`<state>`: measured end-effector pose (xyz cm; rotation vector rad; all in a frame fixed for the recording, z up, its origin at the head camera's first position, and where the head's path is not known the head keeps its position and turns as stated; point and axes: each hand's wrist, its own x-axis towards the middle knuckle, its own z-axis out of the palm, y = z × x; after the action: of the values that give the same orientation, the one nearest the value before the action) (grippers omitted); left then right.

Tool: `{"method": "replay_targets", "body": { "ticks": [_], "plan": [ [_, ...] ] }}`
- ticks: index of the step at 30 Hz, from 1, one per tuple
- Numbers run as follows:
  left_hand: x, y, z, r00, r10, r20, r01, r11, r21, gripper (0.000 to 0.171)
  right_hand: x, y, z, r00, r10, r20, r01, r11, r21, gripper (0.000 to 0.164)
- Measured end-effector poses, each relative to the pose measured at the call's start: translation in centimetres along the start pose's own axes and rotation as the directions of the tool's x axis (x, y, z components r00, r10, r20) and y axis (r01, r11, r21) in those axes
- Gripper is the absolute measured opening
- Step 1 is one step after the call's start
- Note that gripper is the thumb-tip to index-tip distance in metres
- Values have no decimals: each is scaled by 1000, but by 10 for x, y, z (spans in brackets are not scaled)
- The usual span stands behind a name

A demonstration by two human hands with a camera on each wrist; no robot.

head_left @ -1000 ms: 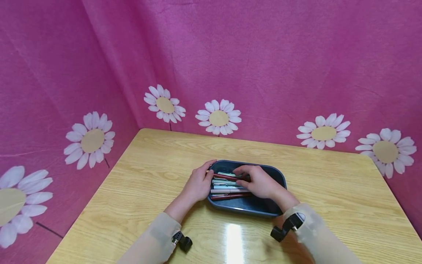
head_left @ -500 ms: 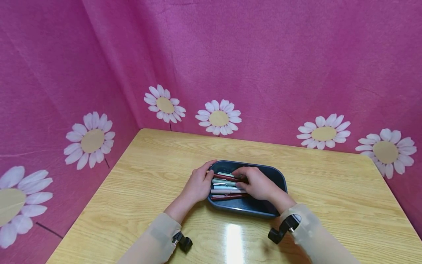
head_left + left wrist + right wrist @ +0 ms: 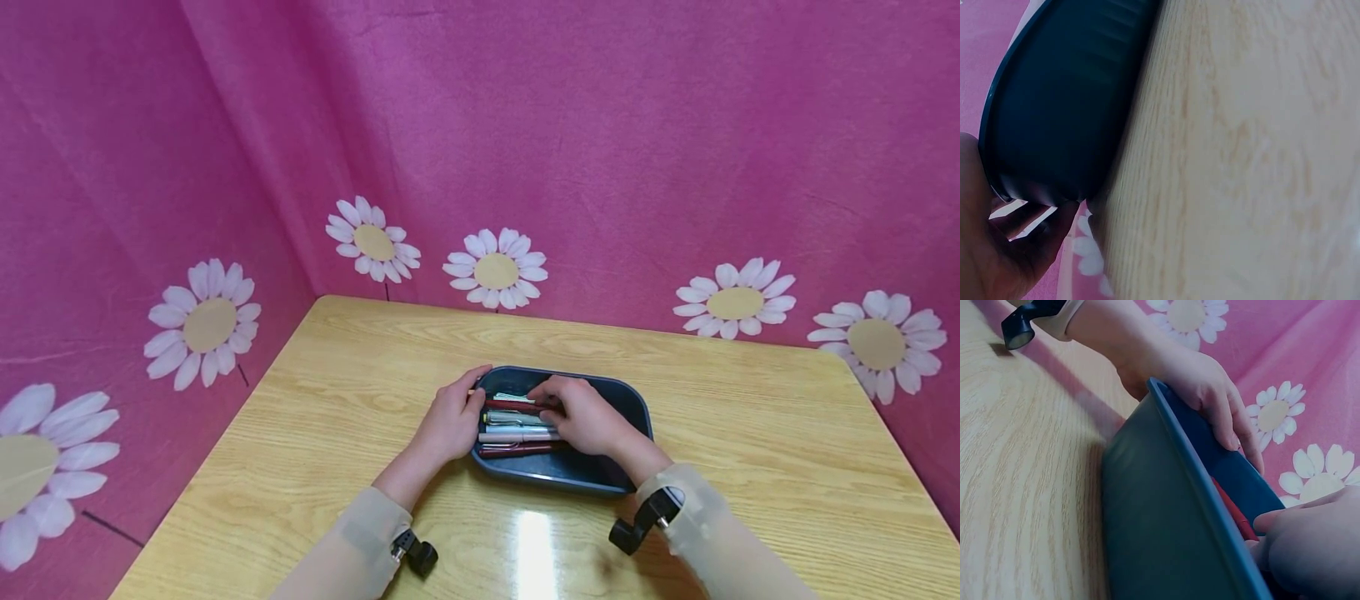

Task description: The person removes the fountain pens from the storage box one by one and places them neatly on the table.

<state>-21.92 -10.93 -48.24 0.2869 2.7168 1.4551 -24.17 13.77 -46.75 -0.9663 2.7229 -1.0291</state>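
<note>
A dark blue rectangular tray (image 3: 558,481) with rounded corners stands on the table. Inside its left part several pens lie side by side: a dark red pen (image 3: 517,450) nearest me, then a pale pink pen (image 3: 513,437), light green ones and another dark red pen (image 3: 510,406). My left hand (image 3: 450,417) grips the tray's left end, thumb over the rim and fingers outside, as the left wrist view also shows. My right hand (image 3: 592,417) reaches into the tray, its thumb and forefinger around the farther dark red pen; its other fingers are hidden.
The wooden table (image 3: 360,358) extends around the tray. Behind it and to the left hangs a pink cloth (image 3: 585,150) with white daisies. A black camera mount (image 3: 637,533) sits on the right wrist, another mount (image 3: 415,552) on the left.
The right hand has shifted slightly toward me and left within the tray. The green pens have rolled a little, and a yellow end now shows. The left hand has stayed put.
</note>
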Motion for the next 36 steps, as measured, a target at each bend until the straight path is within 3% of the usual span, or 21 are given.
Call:
{"method": "replay_targets", "body": {
  "ticks": [8, 26, 36],
  "plan": [
    [0, 0, 1, 1000, 5, -1, -5, 1000, -10, 46, -1, -1, -2, 1000, 6, -17, -6, 1000, -9, 30],
    [0, 2, 1, 1000, 7, 3, -7, 1000, -6, 47, -9, -6, -13, 998, 55, 5, -55, 989, 135, 26],
    [-1, 2, 0, 1000, -5, 4, 5, 1000, -13, 47, -18, -6, -23, 999, 45, -17, -43, 991, 123, 27]
  ]
}}
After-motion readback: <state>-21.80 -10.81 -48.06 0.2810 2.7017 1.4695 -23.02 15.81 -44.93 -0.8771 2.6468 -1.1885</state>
